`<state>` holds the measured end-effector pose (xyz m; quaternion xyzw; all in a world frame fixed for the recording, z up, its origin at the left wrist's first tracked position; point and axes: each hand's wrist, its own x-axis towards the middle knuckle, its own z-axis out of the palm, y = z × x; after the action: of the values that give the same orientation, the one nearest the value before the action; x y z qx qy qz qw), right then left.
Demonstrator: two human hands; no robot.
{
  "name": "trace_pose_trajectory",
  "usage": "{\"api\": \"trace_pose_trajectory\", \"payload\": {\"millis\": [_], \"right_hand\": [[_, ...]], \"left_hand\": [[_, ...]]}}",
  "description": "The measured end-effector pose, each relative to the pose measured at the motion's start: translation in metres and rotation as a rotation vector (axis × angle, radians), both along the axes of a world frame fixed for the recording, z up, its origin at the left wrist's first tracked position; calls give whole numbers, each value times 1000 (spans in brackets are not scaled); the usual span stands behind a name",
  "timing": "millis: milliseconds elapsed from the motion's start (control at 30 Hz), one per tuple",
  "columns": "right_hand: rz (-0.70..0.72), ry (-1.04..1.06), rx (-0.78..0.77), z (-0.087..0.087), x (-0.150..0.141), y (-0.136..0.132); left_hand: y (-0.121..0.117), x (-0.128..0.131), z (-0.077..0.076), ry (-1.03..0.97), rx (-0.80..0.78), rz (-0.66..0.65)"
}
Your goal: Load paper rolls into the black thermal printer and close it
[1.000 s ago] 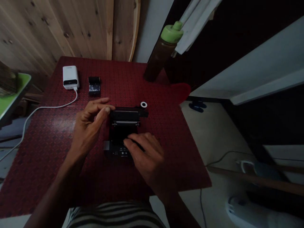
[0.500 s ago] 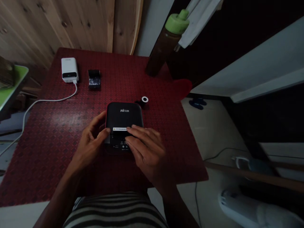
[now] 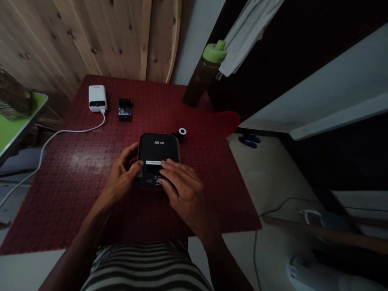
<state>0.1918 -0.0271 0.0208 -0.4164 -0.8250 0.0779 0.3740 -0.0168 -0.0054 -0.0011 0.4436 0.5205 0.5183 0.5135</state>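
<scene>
A black box-shaped device (image 3: pixel 159 149) with rounded corners lies flat on the table. A white warning label (image 3: pixel 153 163) crosses its top, with a dark glossy strip below it and small printed symbols nearer me. My left hand (image 3: pixel 123 176) holds the device's left side, its thumb on the top face and its fingers around the edge. From the right, my right hand (image 3: pixel 184 186) rests over the device's lower right part. Its fingers are close together, fingertips by the label's right end and thumb near the symbols, hiding that corner.
Behind the device lies a small black item with a white ring end (image 3: pixel 182 131). Farther back are a black ribbon-like cartridge (image 3: pixel 125 108), a white power bank (image 3: pixel 97 98) with a cable, and a green-capped bottle (image 3: pixel 201 74). All stand on the red patterned table (image 3: pixel 75 194).
The camera view has shifted, so the far tabletop items appear lower. Both hands stay on the device in nearly the same places; a dark strip under the label shows more clearly.
</scene>
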Motion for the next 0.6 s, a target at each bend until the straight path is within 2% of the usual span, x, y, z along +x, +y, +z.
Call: {"api": "trace_pose_trajectory", "payload": {"millis": [133,267,433,533,600], "right_hand": [[18,109,-38,0,7,-3],[-119,260,-93,-7,23,-13],[-242,344,-358,-42,34,-26],[-269,349,-459,-62,29,-30],[-270,366,-507,-69,23,-30]], "left_hand": [[-10,-2,-6,-52,-48,78],[-25,-2,-11,-125,-96,89],[-29,-1,0,-91,-117,70],[-27,-1,9,-41,-149,49],[-27,-2,12,-25,-160,40]]}}
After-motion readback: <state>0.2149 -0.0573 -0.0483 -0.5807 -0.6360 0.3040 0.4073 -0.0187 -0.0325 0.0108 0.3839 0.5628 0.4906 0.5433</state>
